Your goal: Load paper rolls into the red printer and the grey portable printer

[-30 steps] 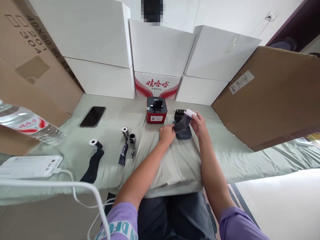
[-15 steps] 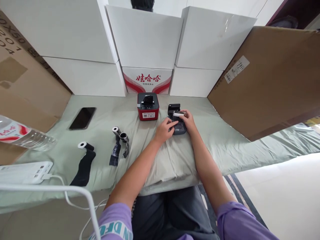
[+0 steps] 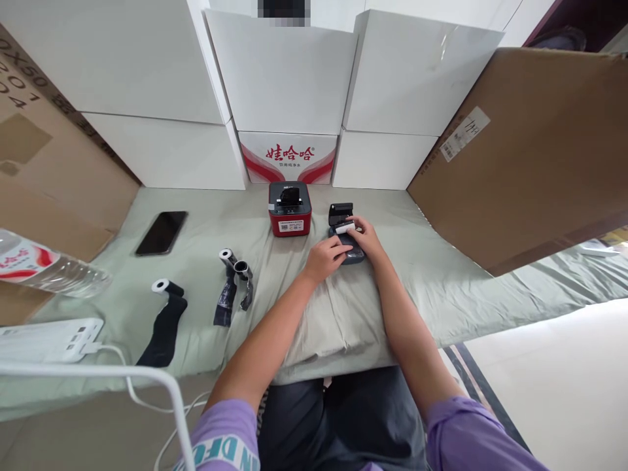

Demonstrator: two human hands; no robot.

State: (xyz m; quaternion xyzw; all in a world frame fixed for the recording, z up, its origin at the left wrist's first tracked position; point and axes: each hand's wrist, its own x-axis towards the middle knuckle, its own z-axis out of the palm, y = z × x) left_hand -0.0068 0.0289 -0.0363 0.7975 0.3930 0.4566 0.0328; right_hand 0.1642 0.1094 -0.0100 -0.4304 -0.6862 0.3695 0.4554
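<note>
A small black label printer (image 3: pixel 342 216) lies open on the green cloth, right of a red and black printer (image 3: pixel 290 210). My right hand (image 3: pixel 366 239) holds a white paper roll (image 3: pixel 345 227) down in the black printer's open bay. My left hand (image 3: pixel 324 258) rests on the front of the black printer, its fingers over the dark strip trailing from the roll.
Loose rolls with dark strips (image 3: pixel 234 281) and another roll (image 3: pixel 165 306) lie at left, beside a phone (image 3: pixel 161 232). A water bottle (image 3: pixel 44 267) and a white power strip (image 3: pixel 46 340) sit at far left. White boxes (image 3: pixel 282 78) and cardboard boxes (image 3: pixel 534 150) ring the cloth-covered table (image 3: pixel 343 314).
The roll, held up above the black printer a second ago, has come down into its bay. Both hands have lowered onto the printer.
</note>
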